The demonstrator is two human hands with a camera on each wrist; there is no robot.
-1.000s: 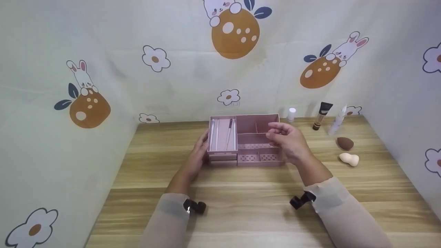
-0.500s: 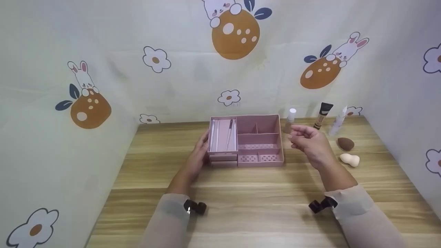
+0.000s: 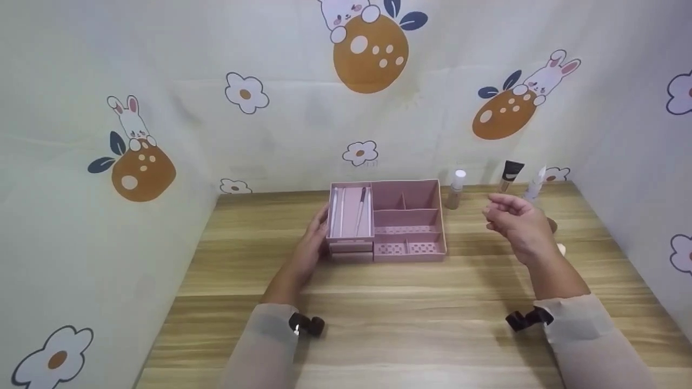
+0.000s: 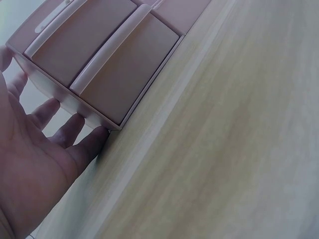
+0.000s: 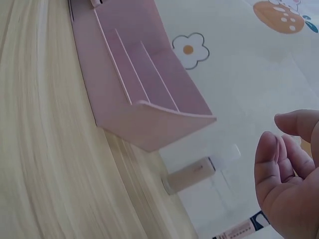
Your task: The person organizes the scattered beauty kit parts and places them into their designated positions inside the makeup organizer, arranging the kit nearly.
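A pink desk organizer point(image 3: 409, 257) stands toward the back of the table. My left hand point(image 3: 309, 246) rests against its left side; in the left wrist view the fingertips point(image 4: 92, 139) touch the side wall beside two drawer fronts point(image 4: 130, 64). A thin brush with a dark end point(image 3: 361, 197) and slim white sticks lie in the top left tray. To the right of the organizer, my right hand point(image 3: 518, 222) hovers with loosely bent fingers and holds nothing. It is near a black-capped tube point(image 3: 510, 174) and partly covers a brown makeup sponge point(image 3: 552, 225).
A small white-capped bottle point(image 3: 456, 189) stands right of the organizer by the back wall. A slim white pointed bottle point(image 3: 534, 185) stands behind the right hand. A cream sponge point(image 3: 562, 249) shows beside the right wrist. Patterned cloth point(image 3: 292, 124) encloses the table.
My right hand has moved right, from over the organizer's right compartments to in front of the tube and sponges, uncovering the white-capped bottle. My left hand has stayed at the organizer's side.
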